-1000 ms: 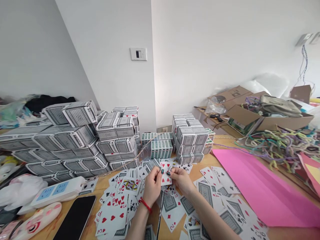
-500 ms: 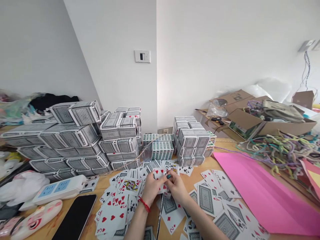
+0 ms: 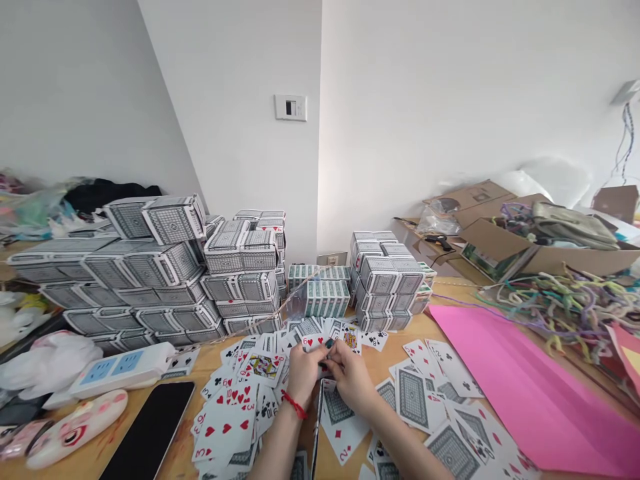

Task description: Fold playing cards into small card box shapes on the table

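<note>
My left hand (image 3: 303, 375), with a red string bracelet at the wrist, and my right hand (image 3: 353, 377) meet over the middle of the table. Between the fingertips of both is a playing card (image 3: 313, 342), the six of hearts; its lower part is covered by my fingers. Both hands are closed on it. Below them a thin, dark-edged strip (image 3: 316, 433) runs toward me; its kind is unclear. Loose playing cards (image 3: 227, 430) lie face up and face down on both sides, among them a two of diamonds (image 3: 341, 435) under my right hand.
Stacked blocks covered in playing cards (image 3: 165, 280) rise at the left, with another stack (image 3: 387, 280) behind right. A black phone (image 3: 150, 430) and a power strip (image 3: 123, 373) lie at left. Pink paper (image 3: 505, 380), pipe cleaners (image 3: 560, 307) and a cardboard box (image 3: 570, 257) are right.
The card has tipped and sunk between my fingers, so less of its face shows. Both hands have shifted slightly; the whole view has moved a little.
</note>
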`<state>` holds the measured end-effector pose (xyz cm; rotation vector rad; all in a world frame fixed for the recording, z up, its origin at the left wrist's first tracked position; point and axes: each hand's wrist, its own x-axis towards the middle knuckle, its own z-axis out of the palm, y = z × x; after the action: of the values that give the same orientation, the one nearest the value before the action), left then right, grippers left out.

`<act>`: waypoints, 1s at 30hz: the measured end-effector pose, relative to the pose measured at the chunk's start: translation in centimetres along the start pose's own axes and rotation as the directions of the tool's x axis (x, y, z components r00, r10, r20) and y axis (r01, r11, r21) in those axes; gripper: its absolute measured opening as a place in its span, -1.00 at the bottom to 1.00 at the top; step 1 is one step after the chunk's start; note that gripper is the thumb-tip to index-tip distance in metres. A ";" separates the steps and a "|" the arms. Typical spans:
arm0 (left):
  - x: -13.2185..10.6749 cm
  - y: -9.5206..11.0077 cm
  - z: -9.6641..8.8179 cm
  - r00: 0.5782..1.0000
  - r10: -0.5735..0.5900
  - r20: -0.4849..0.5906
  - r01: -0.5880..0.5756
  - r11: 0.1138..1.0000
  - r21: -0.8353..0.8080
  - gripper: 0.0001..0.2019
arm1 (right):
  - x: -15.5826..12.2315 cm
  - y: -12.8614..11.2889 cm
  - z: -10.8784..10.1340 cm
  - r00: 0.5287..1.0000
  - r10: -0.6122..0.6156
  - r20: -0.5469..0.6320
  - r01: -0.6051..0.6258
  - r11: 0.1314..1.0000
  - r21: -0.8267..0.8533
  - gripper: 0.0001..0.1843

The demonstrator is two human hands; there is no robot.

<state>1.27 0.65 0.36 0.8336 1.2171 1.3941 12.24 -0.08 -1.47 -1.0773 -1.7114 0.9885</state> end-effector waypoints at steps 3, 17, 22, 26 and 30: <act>0.2 0.0 0.0 1.000 -0.018 -0.024 0.017 0.999 -0.039 -0.83 | 0.0 -0.2 0.2 1.000 -0.010 -0.009 0.009 0.998 -0.067 -0.86; 0.9 -0.3 -1.2 0.989 -0.005 0.148 0.016 0.997 -0.078 -0.70 | 0.9 1.4 -0.8 0.947 0.321 0.023 -0.268 0.743 0.613 -0.72; 0.9 0.0 -1.7 0.993 0.058 0.099 -0.071 0.988 0.135 -0.74 | 0.8 1.0 -1.2 0.948 0.317 -0.018 -0.256 0.796 0.549 -0.70; 0.4 0.6 -1.5 0.981 0.129 0.147 -0.158 0.965 0.211 -0.81 | 0.7 0.7 -1.4 0.953 0.290 -0.086 -0.209 0.838 0.505 -0.76; 0.1 0.6 -1.3 0.968 0.143 0.204 -0.191 0.953 0.236 -0.80 | 0.6 0.6 -1.5 0.956 0.289 -0.046 -0.211 0.789 0.577 -0.77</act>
<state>-0.16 0.50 0.64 1.2439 1.2174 1.2755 13.60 0.92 -1.41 -0.9491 -1.0620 1.4479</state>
